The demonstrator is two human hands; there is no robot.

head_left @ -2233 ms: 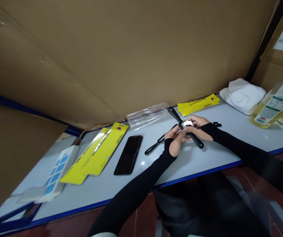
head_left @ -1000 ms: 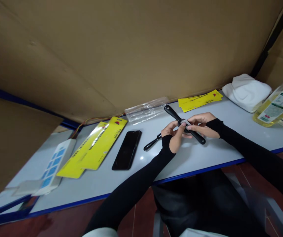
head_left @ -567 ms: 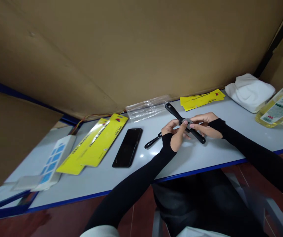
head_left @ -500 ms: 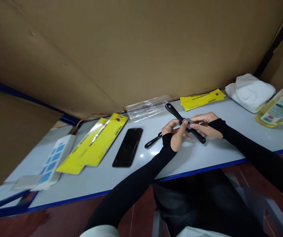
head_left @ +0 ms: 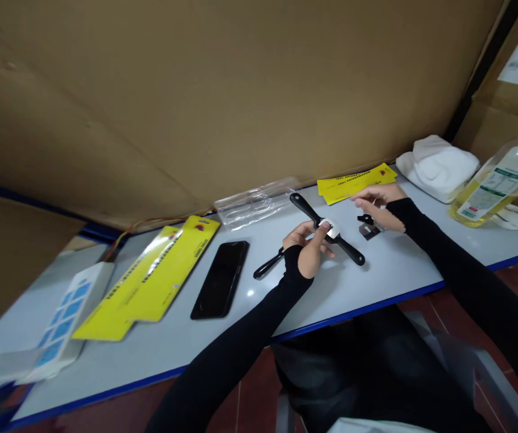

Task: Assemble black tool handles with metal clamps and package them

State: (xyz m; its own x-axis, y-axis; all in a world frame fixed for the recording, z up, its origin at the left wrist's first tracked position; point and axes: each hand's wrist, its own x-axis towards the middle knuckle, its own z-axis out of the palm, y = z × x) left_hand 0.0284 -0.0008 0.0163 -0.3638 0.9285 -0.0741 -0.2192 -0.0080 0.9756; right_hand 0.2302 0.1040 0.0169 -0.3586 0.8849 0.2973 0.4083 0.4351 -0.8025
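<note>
My left hand (head_left: 309,248) is closed around the middle of a black spokeshave (head_left: 349,249), its thumb pressed on the pale metal plate (head_left: 331,227) at the centre. The spokeshave is held tilted, one handle pointing to the back left and the other to the front right. Behind that wrist lies another black handle (head_left: 268,266), its far end hidden by the hand. My right hand (head_left: 381,203) is apart from the tool, fingers stretched out to the left with nothing visible in them. Just below it, small dark metal parts (head_left: 369,231) rest on the table.
A black phone (head_left: 220,279) and yellow cards (head_left: 163,282) lie to the left, near a white power strip (head_left: 67,319). Clear plastic packaging (head_left: 256,204) and more yellow cards (head_left: 353,185) are along the cardboard wall. A white cloth (head_left: 437,168) and an oil bottle (head_left: 488,186) stand right.
My right hand has let go of the spokeshave and moved right, over the small dark parts. My left hand keeps hold of the tool. The camera view has shifted slightly.
</note>
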